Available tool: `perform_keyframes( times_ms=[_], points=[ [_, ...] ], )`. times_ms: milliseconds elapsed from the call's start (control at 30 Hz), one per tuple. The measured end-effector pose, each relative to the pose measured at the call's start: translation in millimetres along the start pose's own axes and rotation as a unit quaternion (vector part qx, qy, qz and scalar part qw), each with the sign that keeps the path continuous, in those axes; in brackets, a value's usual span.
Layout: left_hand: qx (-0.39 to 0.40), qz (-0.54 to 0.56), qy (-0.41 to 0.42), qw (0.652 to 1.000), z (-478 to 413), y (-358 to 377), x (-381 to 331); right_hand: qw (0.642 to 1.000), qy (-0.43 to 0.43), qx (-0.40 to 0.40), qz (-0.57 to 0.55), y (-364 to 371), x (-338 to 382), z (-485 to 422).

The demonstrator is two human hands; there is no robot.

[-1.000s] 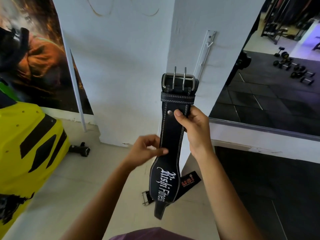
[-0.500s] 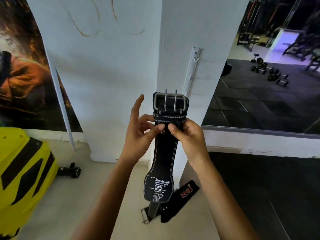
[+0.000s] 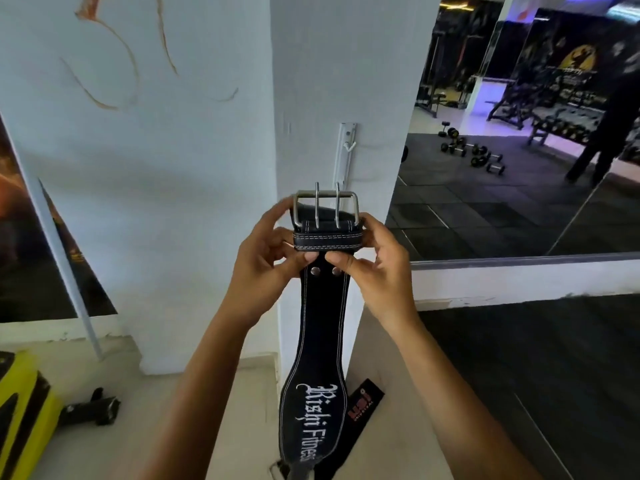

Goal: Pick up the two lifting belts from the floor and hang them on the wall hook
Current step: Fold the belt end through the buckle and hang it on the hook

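White plaster wall and a projecting pillar fill your view, with a gym mirror to the right. You hold the black leather lifting belt upright before the pillar, its steel buckle uppermost and its wide lettered end hanging down toward the floor. Your left hand pinches the belt's left edge just under the buckle, thumb in front, fingers curled behind. Your right hand grips the opposite edge the same way, thumb tip beside the two rivets. Just above the buckle, the white wall hook sits on its rail, bare. Below, partly hidden behind the hanging belt, the second belt lies on the pale floor tiles at the pillar's foot. At far left a yellow machine stands on the tiles.
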State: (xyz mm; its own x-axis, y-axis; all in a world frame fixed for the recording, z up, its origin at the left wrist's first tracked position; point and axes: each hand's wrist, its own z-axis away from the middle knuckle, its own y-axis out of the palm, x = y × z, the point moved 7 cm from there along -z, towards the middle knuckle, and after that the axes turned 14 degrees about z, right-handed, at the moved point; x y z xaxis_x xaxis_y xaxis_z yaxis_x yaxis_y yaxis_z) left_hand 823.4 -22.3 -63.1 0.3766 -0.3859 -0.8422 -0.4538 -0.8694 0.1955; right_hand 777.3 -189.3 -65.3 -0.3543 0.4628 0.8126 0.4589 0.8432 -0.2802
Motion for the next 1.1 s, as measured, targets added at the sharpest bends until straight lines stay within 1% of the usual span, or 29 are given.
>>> perform_keyframes(
  times_ms=[67, 133, 233, 300, 367, 500, 567, 667, 767, 933, 1033, 1100],
  points=[
    [-0.002, -0.018, 0.003, 1.0, -21.0, 2.7, 0.7, 0.998, -0.037, -0.047, 0.017, -8.2, 0.1, -14.6],
    [-0.002, -0.03, 0.01, 0.999, -40.3, 7.8, 2.6, 0.994, -0.074, -0.081, 0.007, -16.2, 0.4, -33.2],
    [-0.021, -0.035, 0.028, 0.999, -68.6, 15.2, -0.4, 0.992, -0.105, -0.058, -0.028, -21.9, 2.6, -71.2],
    [-0.028, -0.049, 0.07, 0.996, -93.1, 23.2, -11.5, 0.991, -0.117, -0.041, -0.048, -28.0, 7.9, -100.7],
    [-0.03, -0.066, 0.115, 0.991, -121.9, 33.3, -27.2, 0.986, -0.152, -0.041, -0.048, -36.9, 19.3, -131.4],
    [-0.039, -0.084, 0.186, 0.978, -182.2, 54.7, -69.5, 0.97, -0.227, -0.083, -0.034, -62.2, 57.3, -197.7],
    [-0.029, -0.084, 0.219, 0.972, -212.5, 66.2, -94.9, 0.96, -0.262, -0.097, -0.025, -75.0, 81.8, -229.5],
    [-0.011, -0.108, 0.246, 0.963, -257.7, 82.3, -130.3, 0.94, -0.314, -0.131, 0.01, -95.3, 117.2, -273.2],
    [-0.002, -0.147, 0.262, 0.954, -295.3, 94.9, -162.3, 0.925, -0.349, -0.143, 0.037, -107.6, 144.1, -312.2],
    [-0.014, -0.166, 0.293, 0.941, -348.8, 101.8, -207.8, 0.913, -0.379, -0.139, 0.059, -117.5, 189.3, -373.5],
    [-0.029, -0.175, 0.304, 0.936, -372.0, 100.3, -225.8, 0.913, -0.383, -0.125, 0.068, -114.2, 210.8, -398.1],
    [-0.038, -0.181, 0.303, 0.935, -378.8, 99.8, -233.7, 0.916, -0.372, -0.132, 0.071, -109.9, 221.6, -405.6]
  ],
)
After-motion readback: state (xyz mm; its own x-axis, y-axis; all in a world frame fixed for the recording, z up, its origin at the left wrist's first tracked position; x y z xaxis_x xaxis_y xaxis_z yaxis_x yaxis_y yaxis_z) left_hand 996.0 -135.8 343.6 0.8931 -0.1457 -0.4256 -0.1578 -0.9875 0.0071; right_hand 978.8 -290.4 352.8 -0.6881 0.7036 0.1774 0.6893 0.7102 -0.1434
